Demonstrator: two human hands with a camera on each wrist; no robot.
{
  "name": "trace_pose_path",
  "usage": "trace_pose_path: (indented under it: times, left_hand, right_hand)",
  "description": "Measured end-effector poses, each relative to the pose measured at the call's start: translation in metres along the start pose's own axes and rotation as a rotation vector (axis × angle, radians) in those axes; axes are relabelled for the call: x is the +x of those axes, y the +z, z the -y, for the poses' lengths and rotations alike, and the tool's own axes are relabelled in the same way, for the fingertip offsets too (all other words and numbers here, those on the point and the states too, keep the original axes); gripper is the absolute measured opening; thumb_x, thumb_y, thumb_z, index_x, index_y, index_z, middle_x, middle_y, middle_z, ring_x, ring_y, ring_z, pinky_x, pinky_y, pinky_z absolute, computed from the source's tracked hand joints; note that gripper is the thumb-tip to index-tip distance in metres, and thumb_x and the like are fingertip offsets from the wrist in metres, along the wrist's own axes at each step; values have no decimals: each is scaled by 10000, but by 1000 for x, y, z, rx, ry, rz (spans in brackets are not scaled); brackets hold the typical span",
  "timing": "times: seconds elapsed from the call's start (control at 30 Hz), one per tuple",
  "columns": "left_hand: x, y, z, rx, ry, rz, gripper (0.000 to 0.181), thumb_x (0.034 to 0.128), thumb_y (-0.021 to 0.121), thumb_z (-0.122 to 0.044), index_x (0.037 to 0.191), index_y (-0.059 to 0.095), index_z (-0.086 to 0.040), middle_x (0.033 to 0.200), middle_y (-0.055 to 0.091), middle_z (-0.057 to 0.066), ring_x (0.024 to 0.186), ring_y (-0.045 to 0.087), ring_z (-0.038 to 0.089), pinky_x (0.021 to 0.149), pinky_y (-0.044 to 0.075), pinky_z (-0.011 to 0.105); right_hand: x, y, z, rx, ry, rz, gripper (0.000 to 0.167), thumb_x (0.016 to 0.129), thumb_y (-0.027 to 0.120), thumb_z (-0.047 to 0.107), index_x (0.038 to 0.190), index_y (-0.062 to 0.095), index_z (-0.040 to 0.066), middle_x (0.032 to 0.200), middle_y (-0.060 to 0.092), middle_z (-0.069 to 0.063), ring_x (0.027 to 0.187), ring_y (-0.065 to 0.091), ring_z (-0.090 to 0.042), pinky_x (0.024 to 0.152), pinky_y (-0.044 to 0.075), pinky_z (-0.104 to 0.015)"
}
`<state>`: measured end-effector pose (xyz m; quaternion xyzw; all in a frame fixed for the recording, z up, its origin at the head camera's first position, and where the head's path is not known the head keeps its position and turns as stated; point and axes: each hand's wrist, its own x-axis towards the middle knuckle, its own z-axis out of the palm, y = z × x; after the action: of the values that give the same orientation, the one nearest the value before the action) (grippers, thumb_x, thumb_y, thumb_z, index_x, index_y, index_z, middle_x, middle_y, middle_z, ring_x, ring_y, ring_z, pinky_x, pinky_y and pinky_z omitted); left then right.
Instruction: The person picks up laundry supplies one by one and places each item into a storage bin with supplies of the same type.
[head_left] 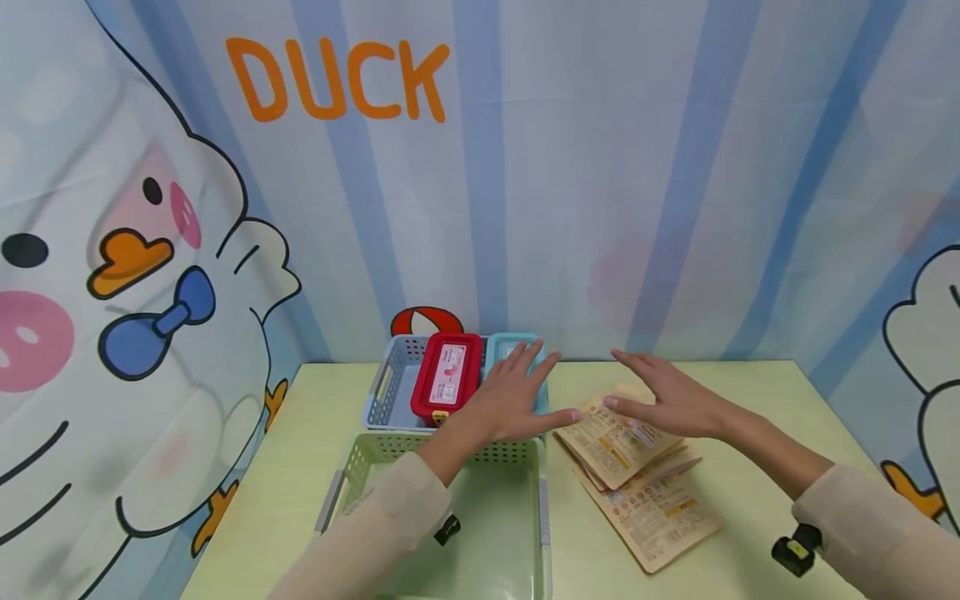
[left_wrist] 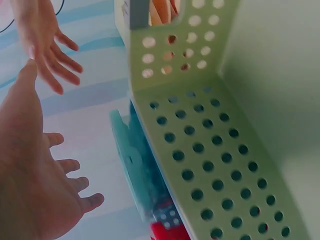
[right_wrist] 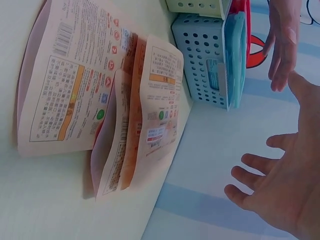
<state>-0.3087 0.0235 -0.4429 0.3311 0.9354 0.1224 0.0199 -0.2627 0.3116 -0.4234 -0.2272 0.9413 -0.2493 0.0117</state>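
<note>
My left hand (head_left: 512,398) hovers with spread fingers above the back of the green basket (head_left: 525,451), near the blue container. Opposite it, my right hand (head_left: 675,397) is held in the air over several printed pouches (head_left: 618,437), its fingers extended. Neither hand touches anything. The pouches lie overlapping on the table, right of the green basket; the right wrist view shows their printed panels. Behind the green basket stands a blue-grey basket (head_left: 382,400) holding a red-lidded container (head_left: 447,379) and a light blue container (head_left: 501,346), the latter partly hidden by my left hand.
The pale yellow table (head_left: 255,492) ends at a striped curtain (head_left: 570,208) printed with ducks. The green basket's perforated walls and grey handle (head_left: 544,510) rise beside the pouches. Both sleeves carry small black devices near the wrists.
</note>
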Motion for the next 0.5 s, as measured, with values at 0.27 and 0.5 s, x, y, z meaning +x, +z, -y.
trace_pose_path:
  times: [0.27, 0.5]
  left_hand:
    - [10, 3, -27, -2, 42, -7, 990, 939, 428, -841, 1707, 232, -248, 1772, 150, 51, 1632, 109, 285, 1274, 225, 568]
    - [22, 4, -47, -19, 31, 16, 984, 932, 436, -858, 1704, 235, -281, 1753, 205, 42, 1608, 205, 267, 1237, 312, 576]
  right_hand:
    - [-3, -3, -22, 65, 50, 30, 795, 1078, 577, 480, 1631, 318, -28, 1618, 372, -321, 1447, 399, -552, 1072, 405, -737]
    - [-4, -3, -45, 136, 139, 29, 770, 1093, 547, 479, 1611, 335, -51, 1567, 433, -329, 1384, 480, -531, 1056, 424, -724]
